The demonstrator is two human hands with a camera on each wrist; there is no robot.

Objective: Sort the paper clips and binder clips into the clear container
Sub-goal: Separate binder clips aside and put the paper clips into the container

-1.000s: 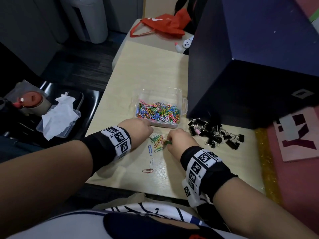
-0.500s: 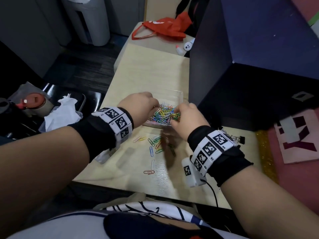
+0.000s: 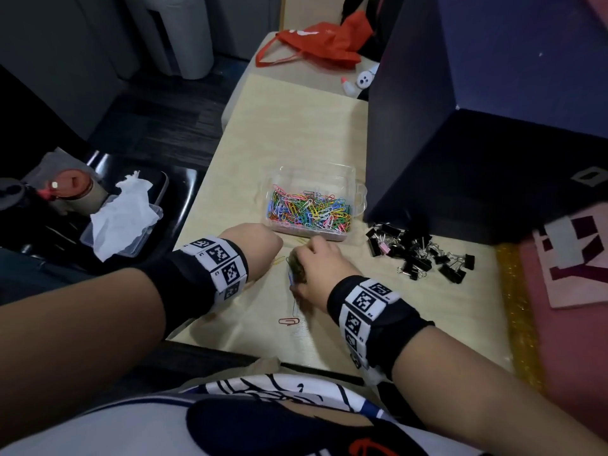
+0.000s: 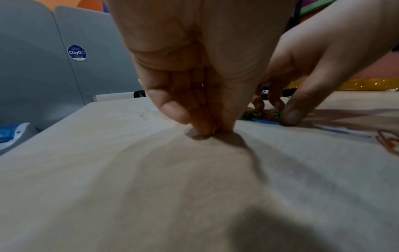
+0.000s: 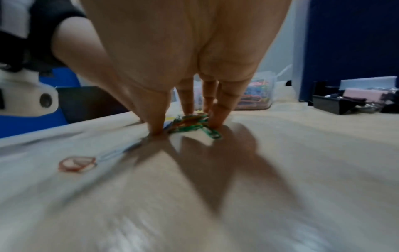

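The clear container (image 3: 357, 192) stands mid-table, part filled with colourful paper clips (image 3: 309, 210). A pile of black binder clips (image 3: 418, 251) lies to its right, also seen from the right wrist (image 5: 336, 104). My right hand (image 3: 316, 261) is down on the table just in front of the container. Its thumb and fingertips (image 5: 215, 122) pinch a small cluster of green and orange paper clips (image 5: 190, 123). My left hand (image 3: 260, 245) is beside it, with fingertips (image 4: 205, 130) bunched on the table at a yellow paper clip (image 3: 279, 261). A red clip (image 3: 289, 321) and a pale clip (image 3: 295, 307) lie loose nearer me.
A tall dark blue box (image 3: 477, 126) stands right behind the binder clips and right of the container. A red bag (image 3: 316, 44) lies at the far end of the table. Left of the table, a black tray (image 3: 171, 189) holds a tissue and a plastic box.
Both hands have come back from over the container down to the table in front of it. The right hand now closes round the loose cluster of clips.
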